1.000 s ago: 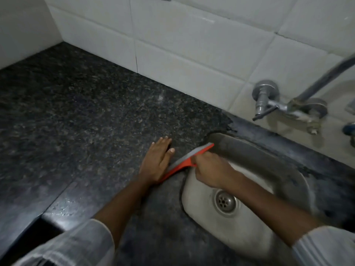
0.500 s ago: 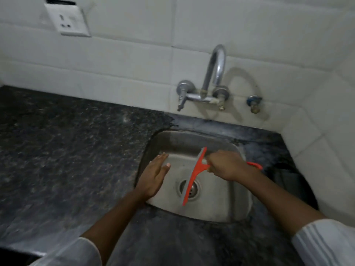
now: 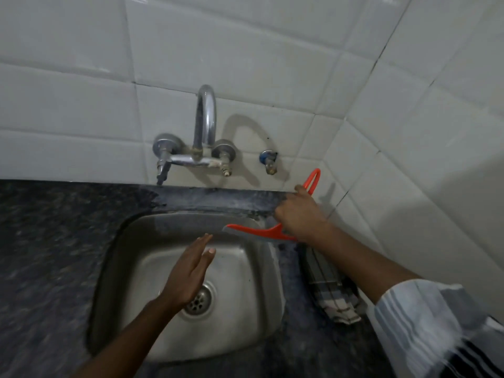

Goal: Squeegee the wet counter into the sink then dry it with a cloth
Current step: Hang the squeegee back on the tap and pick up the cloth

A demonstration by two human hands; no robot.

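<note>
My right hand grips the orange squeegee at the sink's far right corner. Its blade lies level over the steel sink, and its looped handle end sticks up past my fingers toward the wall. My left hand hovers flat and open over the basin, above the drain, holding nothing. A checked cloth lies folded on the dark granite counter to the right of the sink, partly hidden under my right forearm.
A chrome tap with two knobs is fixed to the white tiled wall behind the sink, with a small blue valve to its right. The tiled side wall closes in on the right.
My right hand carried the squeegee from the sink's left rim across the basin to its far right corner, turning the blade level. My left hand left the counter and now hovers over the drain.
</note>
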